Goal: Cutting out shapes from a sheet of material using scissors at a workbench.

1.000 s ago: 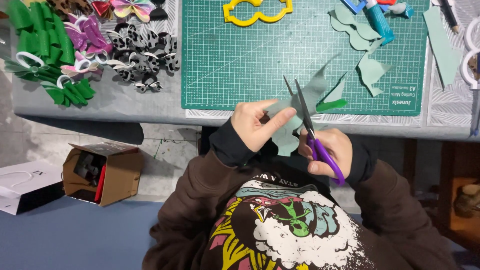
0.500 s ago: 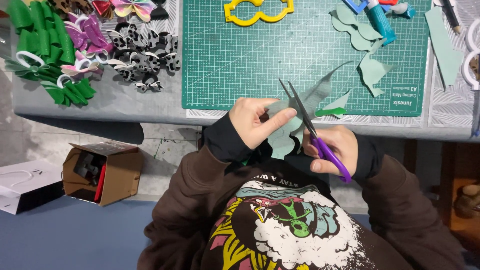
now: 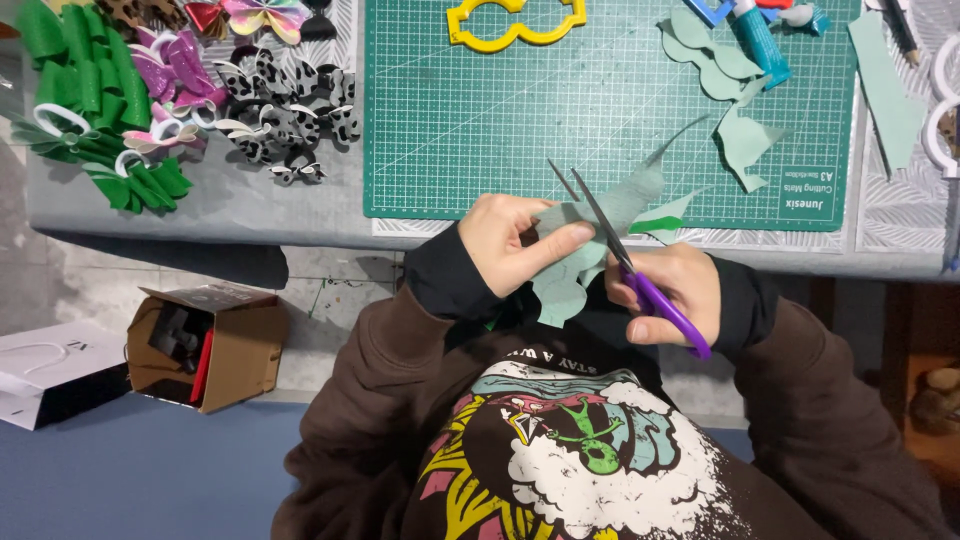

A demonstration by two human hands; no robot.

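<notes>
Pale green sheet [image 3: 590, 245], soft-looking and cut to a wavy edge, is pinched in the left hand [image 3: 512, 243] just past the near edge of the table [image 3: 250, 205]. The thumb lies flat on top of the sheet and the other fingers curl under it, so the grip is closed on the material. The sheet hangs partly over the table edge and partly over the lap, its upper tip reaching onto the cutting mat [image 3: 520, 130].

The right hand [image 3: 672, 295] holds the scissors [image 3: 625, 265] by their purple handles, fingers through the loops and wrapped tight. The blades stand apart in a narrow V, points aimed up at the mat, and they straddle the sheet right beside the left thumb. A darker green scrap [image 3: 660, 222] peeks from behind the sheet.

Further up the mat lie more pale green cut pieces [image 3: 745, 140], a yellow template [image 3: 515, 25] and a blue glue tube [image 3: 760, 40]. On the left of the table sits a heap of green bows [image 3: 90, 120] next to black-and-white spotted ones [image 3: 285, 115]. An open cardboard box [image 3: 205, 345] stands on the floor below.
</notes>
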